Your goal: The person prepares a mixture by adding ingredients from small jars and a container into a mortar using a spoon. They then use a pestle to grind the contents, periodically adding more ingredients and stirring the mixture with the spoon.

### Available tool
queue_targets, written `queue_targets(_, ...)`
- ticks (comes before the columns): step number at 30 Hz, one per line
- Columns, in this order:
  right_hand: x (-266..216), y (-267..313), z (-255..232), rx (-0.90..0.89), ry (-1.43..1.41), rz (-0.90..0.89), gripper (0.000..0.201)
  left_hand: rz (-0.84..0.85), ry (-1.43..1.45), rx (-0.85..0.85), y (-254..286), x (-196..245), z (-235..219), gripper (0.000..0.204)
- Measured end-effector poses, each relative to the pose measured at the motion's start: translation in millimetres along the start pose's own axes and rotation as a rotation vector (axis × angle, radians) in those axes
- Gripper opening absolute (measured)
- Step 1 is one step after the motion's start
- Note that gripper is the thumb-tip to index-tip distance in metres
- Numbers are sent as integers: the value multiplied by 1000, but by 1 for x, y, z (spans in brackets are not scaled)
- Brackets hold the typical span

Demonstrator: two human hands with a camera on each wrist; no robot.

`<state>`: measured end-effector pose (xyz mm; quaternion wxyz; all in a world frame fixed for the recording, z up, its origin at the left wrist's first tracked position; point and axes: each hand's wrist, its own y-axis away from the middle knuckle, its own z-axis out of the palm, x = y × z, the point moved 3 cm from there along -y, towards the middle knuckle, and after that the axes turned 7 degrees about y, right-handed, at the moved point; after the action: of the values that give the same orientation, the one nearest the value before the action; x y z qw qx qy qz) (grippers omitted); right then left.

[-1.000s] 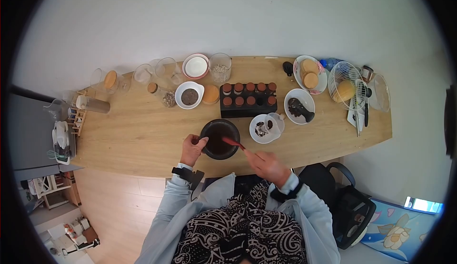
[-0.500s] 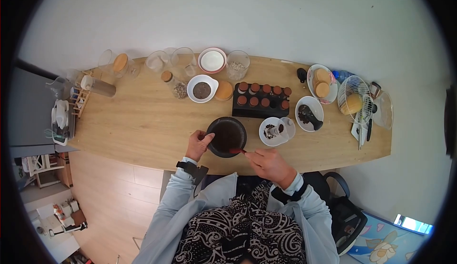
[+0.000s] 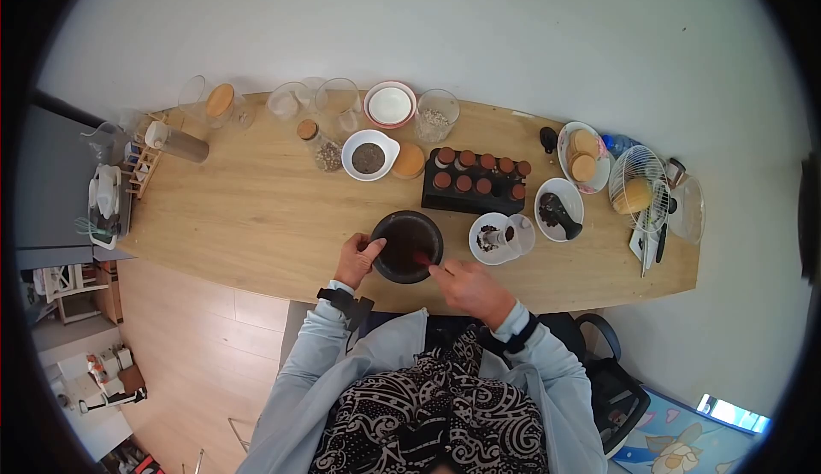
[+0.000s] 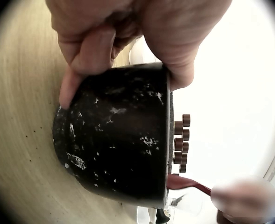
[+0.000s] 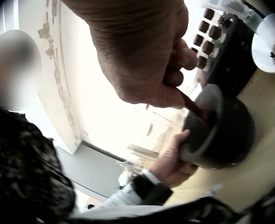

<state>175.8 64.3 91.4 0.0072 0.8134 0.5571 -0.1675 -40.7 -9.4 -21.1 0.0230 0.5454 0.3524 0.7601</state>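
In the head view, a black stone mortar point(image 3: 407, 281) with a dark interior stands near the table's front edge. My left hand point(image 3: 357, 258) steadies it from the left, thumb over the rim and fingers against the outer wall. The left wrist view shows that wall point(image 4: 121, 135) flecked with white marks. My right hand point(image 3: 472, 289) grips the thin handle of a red spoon point(image 3: 422, 257) at the right front of the mortar. In the right wrist view, the spoon's head point(image 5: 203, 115) dips inside the rim; what lies at the bottom is hidden there.
Beyond the mortar stands a black rack point(image 3: 462, 200) of brown-capped jars. To its right are a white bowl point(image 3: 479, 254) with dark bits and a clear container, and another white bowl point(image 3: 575, 190) holding a black pestle point(image 3: 560, 216). Glass jars and a handled bowl point(image 3: 392, 151) line the back.
The spoon has moved from the mortar's middle to its right front rim, then slightly back inside. My left hand keeps its hold. The head view has shifted, so the table things appear farther right.
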Motion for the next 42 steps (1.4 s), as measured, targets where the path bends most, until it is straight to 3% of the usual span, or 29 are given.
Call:
queue_targets(8, 1, -5, -14, -1, 60, 46, 31, -11, 20, -25, -5, -9, -4, 33)
queue_targets(13, -7, -12, -28, 66, -233, 31, 25, -10, 9, -10, -2, -9, -7, 32)
queue_targets(17, -1, -6, 2, 74, -187, 75, 23, -20, 22, -23, -4, -9, -4, 33)
queue_targets(23, 10, -6, 18, 225, -213, 156, 28, 6, 26, -8, -3, -11, -5, 33)
queue_targets(25, 7, -4, 24, 157, -110, 29, 34, -2, 29, 5, -4, -9, -3, 33)
queue_targets(28, 6, 5, 20, 86, -185, 4, 37, 13, 21, 21, -3, -8, -3, 34)
queue_targets(31, 10, 8, 2, 193, -129, 79, 32, 54, -41, 19, -1, -8, 3, 30)
queue_targets(34, 13, 13, 9, 141, 29, 90, 32, 132, -98, 35, 0, -2, 5, 30)
queue_targets(38, 3, 23, 1, 84, -85, 13, 38, 163, -172, 48, 6, 4, 10, 29)
queue_targets(42, 8, 20, 5, 166, -45, 28, 36, 212, -231, 54, 12, 12, 18, 30)
